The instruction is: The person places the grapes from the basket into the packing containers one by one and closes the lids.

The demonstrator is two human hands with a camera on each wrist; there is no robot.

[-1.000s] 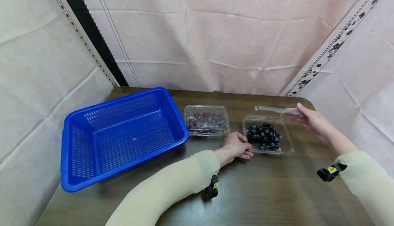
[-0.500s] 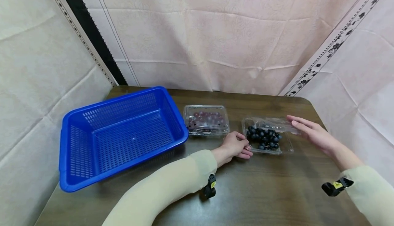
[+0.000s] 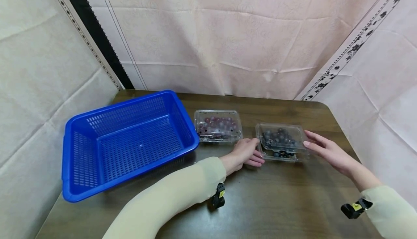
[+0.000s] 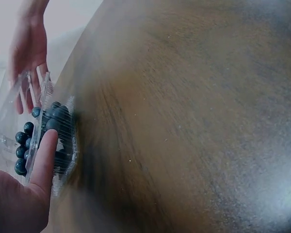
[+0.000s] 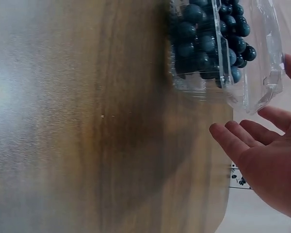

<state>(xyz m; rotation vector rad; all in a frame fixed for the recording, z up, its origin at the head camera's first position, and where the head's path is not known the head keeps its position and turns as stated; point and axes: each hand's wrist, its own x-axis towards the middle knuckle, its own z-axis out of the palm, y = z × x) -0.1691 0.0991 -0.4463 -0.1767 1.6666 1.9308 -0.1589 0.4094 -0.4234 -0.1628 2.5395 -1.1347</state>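
A clear plastic clamshell box [image 3: 301, 157] holding a bunch of dark grapes [image 3: 283, 154] lies at the right of the table. Its lid [image 3: 286, 129] is tilted down over the grapes, its front edge still above the base. At the box's left front corner, my left hand [image 3: 245, 154] touches the side; in the left wrist view its index finger [image 4: 44, 154] lies straight along the wall. My right hand [image 3: 330, 154] is at the lid's right edge, thumb and index finger touching it, the other fingers stretched out below in the right wrist view.
Left of that box sits a second closed clamshell [image 3: 218, 126] with reddish grapes. A big blue perforated basket [image 3: 131, 159] occupies the table's left side. Pale cloths [image 3: 208, 43] hang behind and beside the brown table [image 3: 277, 203].
The lid has swung from standing up at the back to down over the dark grapes. My right hand has moved lower and forward with it; the left fingers have loosened at the corner.
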